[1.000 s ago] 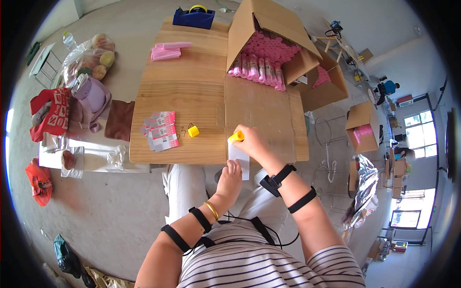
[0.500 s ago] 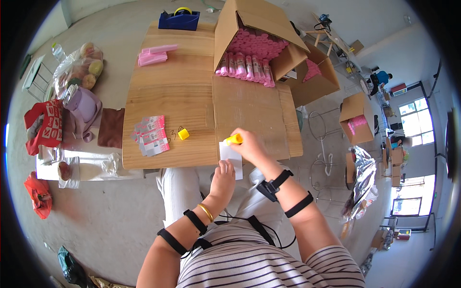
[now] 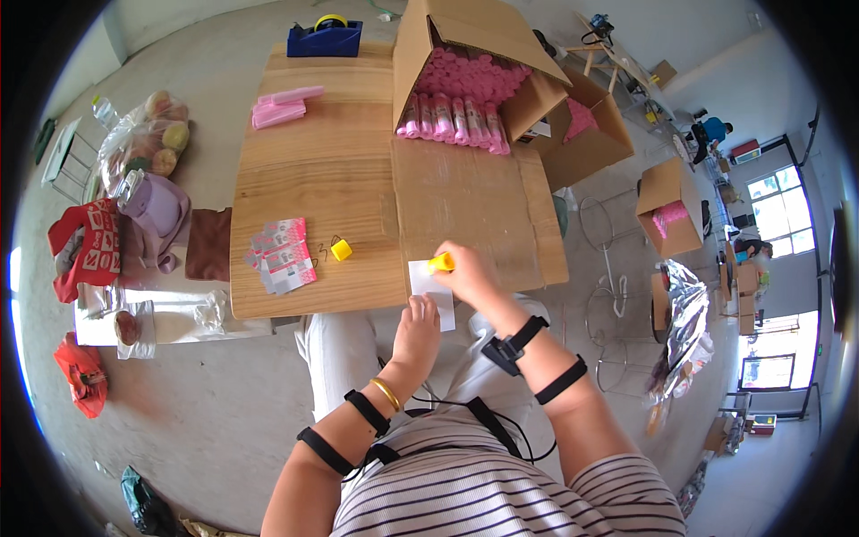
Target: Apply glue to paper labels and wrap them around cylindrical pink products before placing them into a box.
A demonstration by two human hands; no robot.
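My right hand (image 3: 469, 276) is closed around a short yellow tube (image 3: 442, 262), whose end rests on or just above the top of a white slip of paper (image 3: 446, 315). The slip lies at the near edge of the table, partly on a flattened cardboard panel, and its lower end hangs past the edge. Curled fingers of my left hand (image 3: 417, 331) hold the slip at its left side; the thumb is hidden. Left of them, a small yellow cap (image 3: 342, 250) sits on the wood. Beyond it lies a fanned pile of pink and grey printed cards (image 3: 284, 255).
An open carton (image 3: 483, 25) of pink rolled packets (image 3: 456, 121) stands at the table's far right. A blue tape dispenser (image 3: 324, 40) and pink packets (image 3: 279, 106) lie at the far left. Bags and a lilac pouch (image 3: 154, 210) rest on a bench to the left.
My right hand has shifted the yellow tube slightly over the top of the slip. My left hand stays on the slip. The whole view has turned a little.
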